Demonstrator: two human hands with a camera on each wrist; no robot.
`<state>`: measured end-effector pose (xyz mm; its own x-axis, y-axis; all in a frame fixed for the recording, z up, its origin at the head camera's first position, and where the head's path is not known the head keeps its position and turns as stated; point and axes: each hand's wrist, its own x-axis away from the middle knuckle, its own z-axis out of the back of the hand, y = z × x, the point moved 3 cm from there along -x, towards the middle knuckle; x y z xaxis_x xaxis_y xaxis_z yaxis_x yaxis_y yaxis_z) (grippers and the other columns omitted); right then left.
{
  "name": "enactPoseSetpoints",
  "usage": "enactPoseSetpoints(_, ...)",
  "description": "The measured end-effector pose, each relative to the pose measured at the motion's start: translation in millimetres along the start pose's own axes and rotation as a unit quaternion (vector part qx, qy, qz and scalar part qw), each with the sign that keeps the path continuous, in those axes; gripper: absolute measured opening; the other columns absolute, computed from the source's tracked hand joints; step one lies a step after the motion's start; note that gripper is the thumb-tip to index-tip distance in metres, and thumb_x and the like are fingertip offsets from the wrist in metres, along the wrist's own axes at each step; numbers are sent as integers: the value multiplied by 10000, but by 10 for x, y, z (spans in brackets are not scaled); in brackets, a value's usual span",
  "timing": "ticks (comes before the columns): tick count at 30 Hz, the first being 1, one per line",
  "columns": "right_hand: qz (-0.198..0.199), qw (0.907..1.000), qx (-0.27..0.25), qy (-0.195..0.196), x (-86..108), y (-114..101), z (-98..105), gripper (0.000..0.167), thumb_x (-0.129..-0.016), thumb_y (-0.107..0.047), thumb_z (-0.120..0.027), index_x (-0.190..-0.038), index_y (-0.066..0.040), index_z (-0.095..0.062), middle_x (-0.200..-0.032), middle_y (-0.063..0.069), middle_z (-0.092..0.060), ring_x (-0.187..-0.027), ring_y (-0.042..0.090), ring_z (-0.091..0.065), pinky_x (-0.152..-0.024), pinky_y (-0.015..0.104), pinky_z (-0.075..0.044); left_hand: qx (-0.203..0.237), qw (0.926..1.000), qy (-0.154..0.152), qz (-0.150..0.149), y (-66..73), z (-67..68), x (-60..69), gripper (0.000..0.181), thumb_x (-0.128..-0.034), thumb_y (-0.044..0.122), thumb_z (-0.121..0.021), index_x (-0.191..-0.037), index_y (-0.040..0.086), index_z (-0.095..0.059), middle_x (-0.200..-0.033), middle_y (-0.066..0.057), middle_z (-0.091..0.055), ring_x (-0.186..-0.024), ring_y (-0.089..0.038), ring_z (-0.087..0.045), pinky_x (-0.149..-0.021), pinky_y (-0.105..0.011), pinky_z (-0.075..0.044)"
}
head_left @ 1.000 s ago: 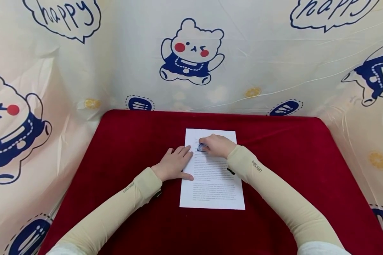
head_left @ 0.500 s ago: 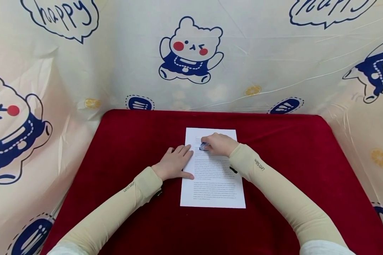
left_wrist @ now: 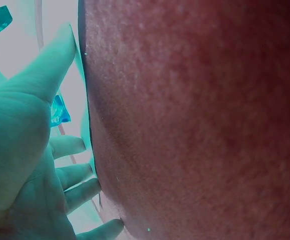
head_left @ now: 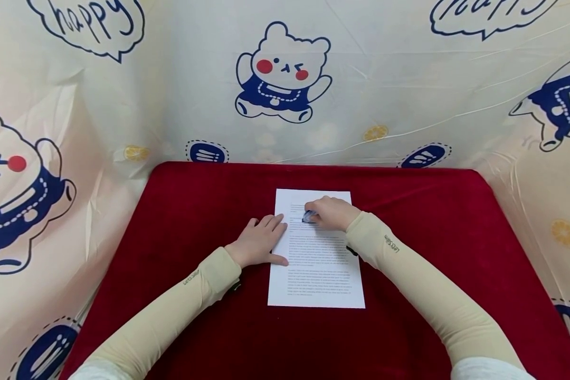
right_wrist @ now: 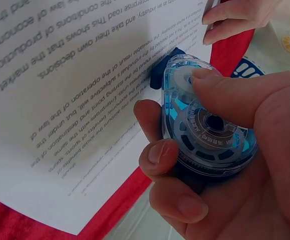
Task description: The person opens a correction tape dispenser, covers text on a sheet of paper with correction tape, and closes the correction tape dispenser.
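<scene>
A printed sheet of paper (head_left: 323, 285) lies flat on the red cloth. My right hand (head_left: 334, 212) grips a clear blue correction tape dispenser (right_wrist: 205, 120) between thumb and curled fingers, its dark blue tip (right_wrist: 161, 70) at the text in the upper part of the page. On the sheet's left edge rests my left hand (head_left: 256, 244), fingers spread and thumb on the margin. The left wrist view shows that hand (left_wrist: 39, 150) from the palm side, mostly beside blurred cloth. Whether fresh tape covers any line cannot be made out.
Red cloth (head_left: 195, 211) covers the table around the sheet. A pale curtain (head_left: 199, 79) printed with cartoon bears hangs behind and on both sides, close to the table's edges.
My right hand has slid a little to the right across the page with the correction tape. The left hand stays at the sheet's left edge. The head view has shifted slightly.
</scene>
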<state>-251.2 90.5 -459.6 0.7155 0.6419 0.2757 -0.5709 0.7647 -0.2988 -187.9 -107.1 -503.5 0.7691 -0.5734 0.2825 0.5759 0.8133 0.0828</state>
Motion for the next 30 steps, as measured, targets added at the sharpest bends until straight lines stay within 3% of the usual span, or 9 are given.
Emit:
enactPoseSetpoints(5,-18,10000,83,17,15,34,4,151,-1019,-108,-661,-1162,-89,-708,-1004,52,-740,-785,196,-609,-797,358,-542,-16,10000,10,-4,-3,4,3,1071,-855,763,-671,-1600,48,-385,-1687,-169,-296,-1524,-342,-302,-1127,-606,-354)
enactPoseSetpoints(30,-228,9995,194,-30,128,150,22,171,-1008,-103,-674,-1173,-99,-718,-1069,63,-745,-800,204,-607,-782,359,-536,42,10000,78,-43,10,3,8,1051,-854,740,-694,-1587,44,-402,-1677,-177,-311,-1511,-351,-317,-1119,-611,-355)
